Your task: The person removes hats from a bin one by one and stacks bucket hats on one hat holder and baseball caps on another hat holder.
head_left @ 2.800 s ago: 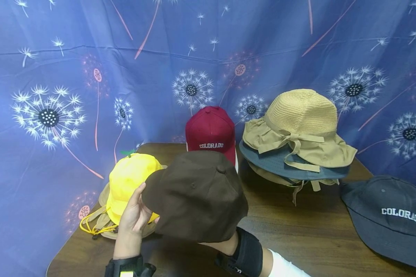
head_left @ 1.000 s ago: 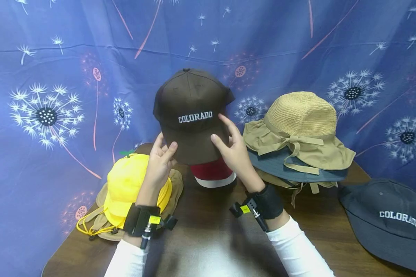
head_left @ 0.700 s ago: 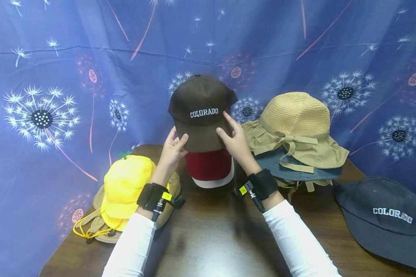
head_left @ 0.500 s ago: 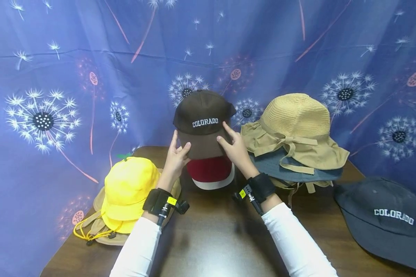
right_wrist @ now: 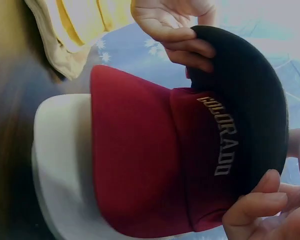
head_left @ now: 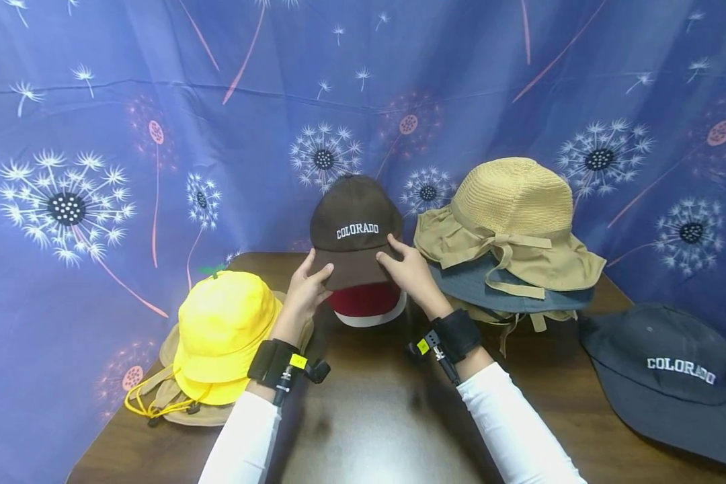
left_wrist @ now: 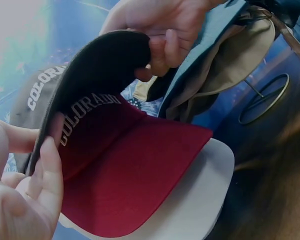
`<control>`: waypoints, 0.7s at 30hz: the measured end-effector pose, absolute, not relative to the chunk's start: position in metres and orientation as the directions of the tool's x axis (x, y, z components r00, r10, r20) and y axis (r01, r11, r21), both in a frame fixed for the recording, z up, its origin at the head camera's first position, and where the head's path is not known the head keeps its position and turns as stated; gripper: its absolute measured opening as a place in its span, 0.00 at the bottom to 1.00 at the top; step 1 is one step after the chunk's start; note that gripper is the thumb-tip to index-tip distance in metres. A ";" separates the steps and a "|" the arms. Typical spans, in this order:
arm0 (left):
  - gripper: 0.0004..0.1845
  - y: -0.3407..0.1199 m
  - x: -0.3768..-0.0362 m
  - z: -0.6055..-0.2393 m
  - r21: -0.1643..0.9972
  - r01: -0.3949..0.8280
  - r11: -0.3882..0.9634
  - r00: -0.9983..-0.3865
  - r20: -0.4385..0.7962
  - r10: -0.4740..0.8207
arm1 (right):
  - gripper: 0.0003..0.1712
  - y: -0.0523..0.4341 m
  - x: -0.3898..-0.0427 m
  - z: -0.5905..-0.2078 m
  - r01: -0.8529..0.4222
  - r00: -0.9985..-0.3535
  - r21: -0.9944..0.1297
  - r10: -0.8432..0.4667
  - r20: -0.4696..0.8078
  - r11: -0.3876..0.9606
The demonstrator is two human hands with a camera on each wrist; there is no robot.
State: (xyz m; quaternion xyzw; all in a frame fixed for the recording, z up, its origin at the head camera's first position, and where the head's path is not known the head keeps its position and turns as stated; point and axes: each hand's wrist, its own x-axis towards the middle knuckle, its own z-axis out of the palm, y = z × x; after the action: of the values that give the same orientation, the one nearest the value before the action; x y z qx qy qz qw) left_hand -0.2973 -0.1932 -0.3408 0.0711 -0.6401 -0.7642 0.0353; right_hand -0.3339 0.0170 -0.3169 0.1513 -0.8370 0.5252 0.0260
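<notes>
Stacking step: brown COLORADO cap (head_left: 353, 225) sits over the red COLORADO cap (head_left: 366, 300), which in turn rests on a white brim (head_left: 372, 318) at the back of the wooden table (head_left: 369, 417).
Left hand (head_left: 307, 290): thumb and fingers pinch the brown brim's left edge; the left wrist view shows fingertips (left_wrist: 49, 150) on its rim.
Right hand (head_left: 410, 272): fingers curl round the brim's right edge and pinch it.
Alignment: the brown brim hangs above the red brim, apart at the front; the red lettering shows beneath it.
Technique (judgement): lower both edges evenly, keeping the brims centred and the crown uncrushed.
Left neighbour: yellow bucket hat (head_left: 224, 326) on a tan hat.
Right neighbours: straw sun hat (head_left: 514, 208) on a blue-grey hat; dark grey COLORADO hat (head_left: 671, 373) well apart.
</notes>
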 end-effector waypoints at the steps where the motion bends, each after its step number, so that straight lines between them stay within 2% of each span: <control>1: 0.39 -0.193 -0.297 -0.342 0.984 -0.049 -0.174 -0.986 -0.075 -0.146 | 0.36 0.017 -0.333 -0.318 -0.264 -0.956 -0.876 -0.229 0.183 0.404; 14: 0.39 -0.193 -0.293 -0.350 0.984 -0.147 -0.099 -0.972 -0.162 -0.169 | 0.37 0.015 -0.329 -0.331 -0.185 -0.973 -0.896 -0.200 0.111 0.404; 21: 0.40 -0.194 -0.293 -0.350 0.983 -0.160 -0.087 -0.981 -0.168 -0.101 | 0.37 0.018 -0.327 -0.335 -0.200 -0.970 -0.873 -0.212 0.114 0.444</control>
State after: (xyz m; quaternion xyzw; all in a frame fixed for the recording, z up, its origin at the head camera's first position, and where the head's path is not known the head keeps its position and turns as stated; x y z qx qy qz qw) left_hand -0.2934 -0.1936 -0.3505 0.0966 -0.6754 -0.7308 -0.0202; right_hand -0.3273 0.0185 -0.3351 0.1214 -0.8497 0.5130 -0.0060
